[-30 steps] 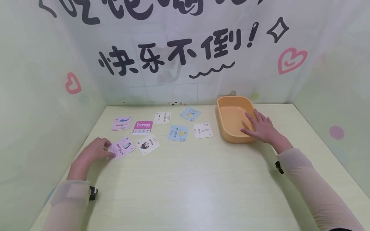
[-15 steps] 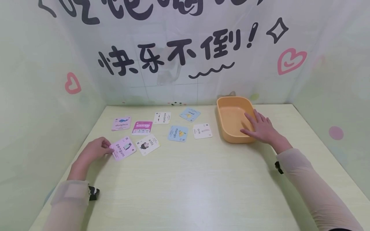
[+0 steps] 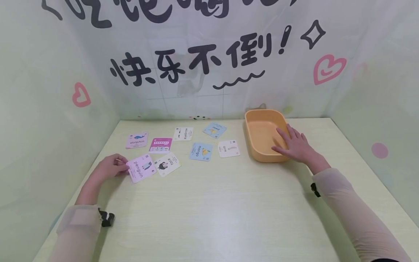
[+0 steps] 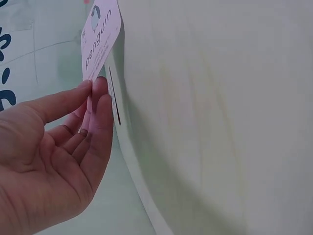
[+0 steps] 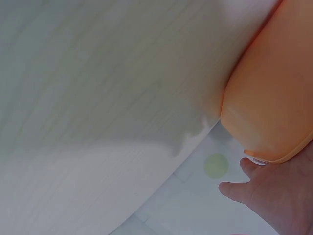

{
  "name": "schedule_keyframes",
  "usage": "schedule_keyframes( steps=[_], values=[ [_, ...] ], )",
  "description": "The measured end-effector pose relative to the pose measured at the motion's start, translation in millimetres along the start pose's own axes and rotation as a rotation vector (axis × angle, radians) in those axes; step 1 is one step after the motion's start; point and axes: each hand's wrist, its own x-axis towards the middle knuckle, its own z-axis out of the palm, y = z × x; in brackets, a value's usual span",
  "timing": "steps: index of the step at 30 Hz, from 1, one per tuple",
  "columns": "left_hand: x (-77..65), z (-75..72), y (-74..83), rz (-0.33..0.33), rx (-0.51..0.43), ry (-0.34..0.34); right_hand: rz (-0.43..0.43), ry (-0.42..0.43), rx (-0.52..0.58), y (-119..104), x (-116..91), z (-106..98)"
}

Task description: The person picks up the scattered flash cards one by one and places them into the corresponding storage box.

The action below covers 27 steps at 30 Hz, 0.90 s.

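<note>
My left hand (image 3: 112,168) pinches the pink penguin card (image 3: 142,168) by its left edge, thumb on the printed face and fingers behind. In the left wrist view the penguin card (image 4: 101,36) stands tilted up from the fingertips. It overlaps the corner of the white face card (image 3: 167,164) in the head view. At the right, my right hand (image 3: 298,146) rests on the near right rim of the orange tray (image 3: 266,157), fingers spread and straight. The right wrist view shows the orange tray (image 5: 266,98) with the right hand (image 5: 279,196) at its rim.
Behind the penguin card lie a dolphin card (image 3: 136,140), a magenta card (image 3: 160,145) and an eyebrow card (image 3: 183,134). Towards the tray are a pear card (image 3: 214,130), a mango card (image 3: 200,151) and an arm card (image 3: 229,149). A printed curtain (image 3: 203,94) hangs behind the table.
The left hand has taken hold of the penguin card and raised it off the table, tilting it and shifting it slightly right. The right hand stays on the tray.
</note>
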Motion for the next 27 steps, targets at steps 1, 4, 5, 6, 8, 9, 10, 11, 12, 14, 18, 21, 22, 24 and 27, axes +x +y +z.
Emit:
schedule_keyframes(
  steps=[1,4,5,6,8,9,10,11,12,14,18,21,22,24,27],
  values=[
    [-0.5,0.0,1.5,-0.004,-0.011,-0.002,-0.001,0.003,0.002,0,0,0],
    [-0.3,-0.2,4.0,-0.014,-0.046,-0.012,-0.003,0.009,0.003,1,1,1],
    [-0.1,-0.2,4.5,-0.018,-0.058,-0.014,-0.004,0.009,0.001,1,1,1],
    [0.1,-0.2,5.1,-0.019,-0.069,-0.016,-0.004,0.009,0.000,1,1,1],
    [0.9,-0.1,5.8,-0.015,-0.087,-0.017,-0.002,0.005,-0.003,1,1,1],
    [1.1,0.0,6.5,-0.013,-0.092,-0.017,0.001,0.001,-0.004,1,1,1],
    [1.7,0.1,6.5,-0.014,-0.103,-0.015,0.001,-0.001,-0.004,1,1,1],
    [1.9,0.1,7.2,-0.013,-0.107,-0.016,0.001,-0.002,-0.003,1,1,1],
    [1.9,0.2,8.1,-0.009,-0.111,-0.018,0.000,-0.002,-0.001,1,1,1],
    [1.7,0.3,10.0,-0.007,-0.117,-0.020,0.000,-0.001,-0.001,1,1,1],
    [1.8,1.2,14.2,-0.010,-0.116,-0.021,-0.005,0.006,-0.004,-1,1,0],
    [2.5,2.3,17.4,-0.017,-0.114,-0.017,-0.004,0.001,-0.013,-1,1,0],
    [3.2,2.8,18.0,-0.015,-0.114,-0.018,-0.003,-0.001,-0.014,-2,1,0],
    [4.1,3.6,19.9,-0.017,-0.116,-0.018,-0.001,-0.004,-0.017,-2,1,0],
    [5.1,4.6,22.7,-0.014,-0.116,-0.019,0.001,-0.006,-0.018,-2,1,-1]
  ],
)
